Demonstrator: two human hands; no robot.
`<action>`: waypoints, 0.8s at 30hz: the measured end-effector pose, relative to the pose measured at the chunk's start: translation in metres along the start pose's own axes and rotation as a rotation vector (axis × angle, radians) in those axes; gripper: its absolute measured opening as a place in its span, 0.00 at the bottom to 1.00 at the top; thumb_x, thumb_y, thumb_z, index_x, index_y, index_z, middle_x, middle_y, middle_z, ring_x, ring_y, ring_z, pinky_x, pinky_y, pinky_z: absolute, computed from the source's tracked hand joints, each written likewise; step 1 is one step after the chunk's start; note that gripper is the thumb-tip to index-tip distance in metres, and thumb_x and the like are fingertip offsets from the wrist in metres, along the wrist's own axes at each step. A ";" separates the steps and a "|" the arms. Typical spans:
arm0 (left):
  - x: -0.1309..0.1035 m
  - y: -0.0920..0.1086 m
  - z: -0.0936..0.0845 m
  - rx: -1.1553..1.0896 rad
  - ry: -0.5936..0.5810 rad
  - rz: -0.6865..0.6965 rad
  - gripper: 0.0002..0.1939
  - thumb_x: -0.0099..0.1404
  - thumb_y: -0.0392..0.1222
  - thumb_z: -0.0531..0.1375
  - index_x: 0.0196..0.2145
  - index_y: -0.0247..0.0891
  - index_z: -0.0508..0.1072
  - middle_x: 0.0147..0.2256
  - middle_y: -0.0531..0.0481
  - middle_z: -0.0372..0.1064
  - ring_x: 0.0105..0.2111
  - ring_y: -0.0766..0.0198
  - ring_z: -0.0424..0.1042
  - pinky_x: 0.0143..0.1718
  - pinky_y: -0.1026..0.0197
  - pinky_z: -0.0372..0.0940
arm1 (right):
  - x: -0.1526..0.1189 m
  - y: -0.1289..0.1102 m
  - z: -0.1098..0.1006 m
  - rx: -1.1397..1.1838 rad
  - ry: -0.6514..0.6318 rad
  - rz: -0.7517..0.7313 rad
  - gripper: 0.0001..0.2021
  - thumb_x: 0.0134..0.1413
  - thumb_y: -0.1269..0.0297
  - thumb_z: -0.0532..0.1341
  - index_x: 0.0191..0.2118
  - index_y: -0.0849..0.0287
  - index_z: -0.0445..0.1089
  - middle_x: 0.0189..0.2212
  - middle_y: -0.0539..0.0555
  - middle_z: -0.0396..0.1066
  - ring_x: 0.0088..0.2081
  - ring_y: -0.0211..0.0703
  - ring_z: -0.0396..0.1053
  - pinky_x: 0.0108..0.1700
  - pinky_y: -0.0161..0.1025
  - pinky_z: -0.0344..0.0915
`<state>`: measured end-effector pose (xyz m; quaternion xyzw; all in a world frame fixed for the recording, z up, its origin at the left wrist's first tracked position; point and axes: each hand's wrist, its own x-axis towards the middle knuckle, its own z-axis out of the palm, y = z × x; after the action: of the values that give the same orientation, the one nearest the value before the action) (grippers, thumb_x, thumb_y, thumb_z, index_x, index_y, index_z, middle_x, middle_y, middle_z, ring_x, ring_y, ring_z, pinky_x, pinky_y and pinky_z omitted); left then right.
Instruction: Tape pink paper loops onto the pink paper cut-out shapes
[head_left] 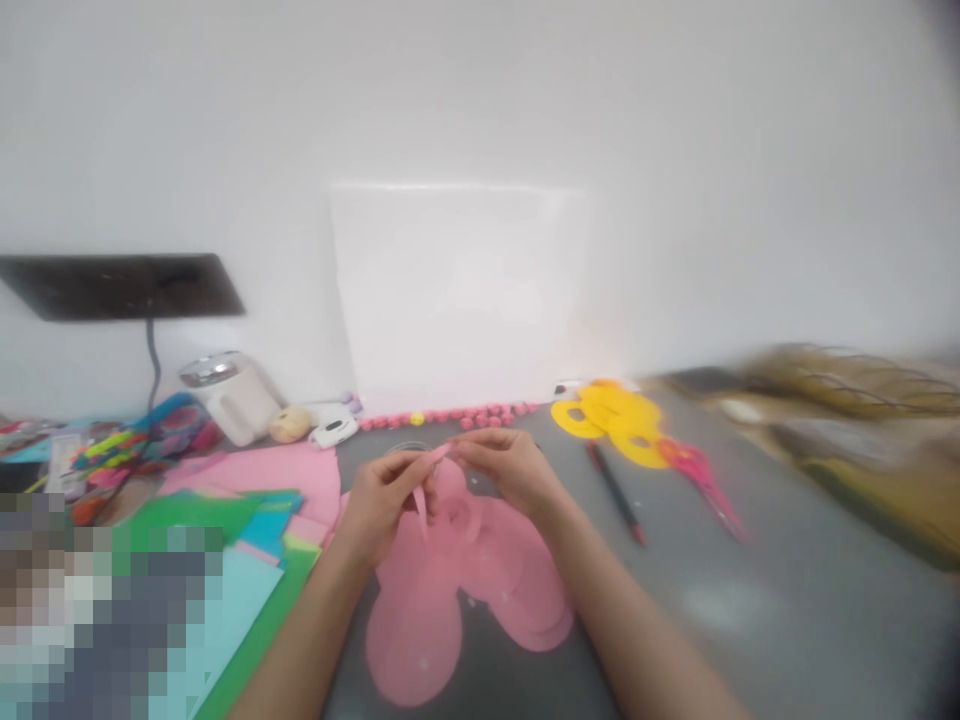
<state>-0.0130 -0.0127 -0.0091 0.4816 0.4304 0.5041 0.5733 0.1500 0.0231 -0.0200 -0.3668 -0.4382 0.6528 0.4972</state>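
A thin pink paper strip (421, 512) hangs from the fingers of my left hand (391, 500), which pinch it. Its upper end reaches the fingertips of my right hand (508, 468), closed on it as well. Both hands are raised close together over a large pink paper flower (416, 640) with round petals, lying on the grey table. Behind my fingers the rim of a clear round object (409, 446) shows in part.
Yellow paper shapes (611, 412), a dark pencil (619, 495) and pink scissors (705, 485) lie to the right. Coloured sheets (247, 600) cover the left. Small pink pieces (450, 415) line the wall near a white mug (238, 400).
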 end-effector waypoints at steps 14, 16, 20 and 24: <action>-0.001 0.005 0.004 -0.027 -0.014 -0.009 0.10 0.54 0.42 0.63 0.20 0.33 0.72 0.17 0.54 0.64 0.16 0.69 0.65 0.18 0.65 0.61 | 0.003 0.007 -0.004 -0.003 0.014 -0.027 0.11 0.31 0.63 0.71 0.24 0.60 0.72 0.22 0.50 0.72 0.25 0.35 0.68 0.33 0.36 0.65; -0.001 0.005 0.004 -0.021 -0.009 -0.003 0.11 0.54 0.42 0.63 0.20 0.33 0.72 0.16 0.54 0.64 0.16 0.69 0.64 0.18 0.66 0.61 | 0.003 0.006 -0.004 -0.016 -0.004 -0.032 0.11 0.31 0.62 0.71 0.22 0.60 0.71 0.21 0.49 0.71 0.25 0.35 0.67 0.32 0.35 0.65; -0.002 0.004 0.004 -0.015 0.000 0.003 0.11 0.55 0.43 0.62 0.21 0.34 0.72 0.17 0.54 0.65 0.16 0.68 0.65 0.19 0.65 0.62 | 0.003 0.005 -0.003 -0.015 -0.008 -0.040 0.10 0.32 0.63 0.71 0.22 0.61 0.73 0.21 0.50 0.71 0.26 0.35 0.68 0.33 0.36 0.65; -0.002 0.003 0.003 -0.015 0.007 -0.004 0.11 0.55 0.43 0.63 0.21 0.33 0.72 0.16 0.53 0.65 0.16 0.68 0.65 0.19 0.65 0.62 | 0.002 0.003 -0.003 -0.009 -0.005 -0.052 0.09 0.32 0.63 0.71 0.23 0.61 0.74 0.22 0.51 0.72 0.27 0.36 0.69 0.36 0.37 0.66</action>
<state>-0.0106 -0.0147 -0.0058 0.4746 0.4294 0.5078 0.5766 0.1514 0.0250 -0.0243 -0.3558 -0.4519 0.6386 0.5113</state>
